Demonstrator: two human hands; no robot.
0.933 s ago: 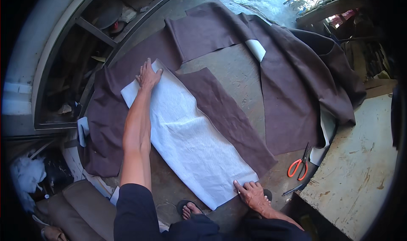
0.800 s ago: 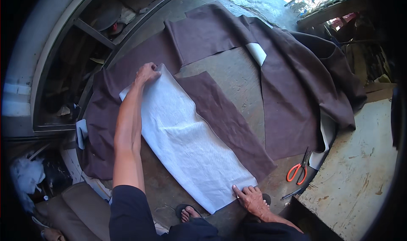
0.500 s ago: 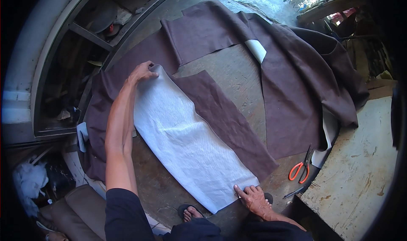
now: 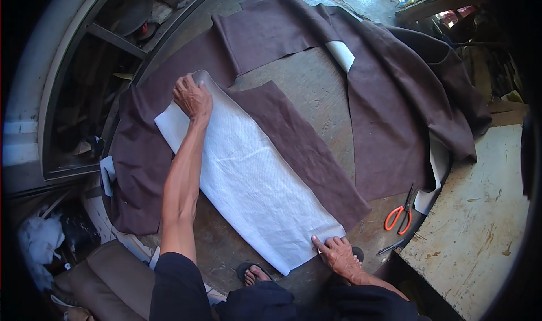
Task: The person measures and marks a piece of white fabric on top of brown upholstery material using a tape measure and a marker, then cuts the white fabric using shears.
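Observation:
A long piece of brown synthetic leather (image 4: 248, 168) lies with its pale, textile-like backing up, running diagonally across the floor. At its far end my left hand (image 4: 193, 98) is closed on the material, knuckles up, with the fingertips hidden. My right hand (image 4: 340, 257) grips the near right corner, one finger stretched along the edge and the others curled. Under the pale piece, a brown strip (image 4: 305, 151) shows along its right side. Scissors with orange handles (image 4: 400, 216) lie to the right, apart from both hands.
A large brown sheet (image 4: 389, 106) curves around the far side and right in folds. A pale wooden board (image 4: 468, 208) is at the right, with a dark thin tool (image 4: 390, 246) beside it. A glass-fronted cabinet (image 4: 93, 95) stands left, near brown cushions (image 4: 116, 276) and white stuffing (image 4: 42, 236).
My left hand has turned and shifted slightly over the far end, whose left corner now spreads out flat to the left. My right hand stays at the near corner.

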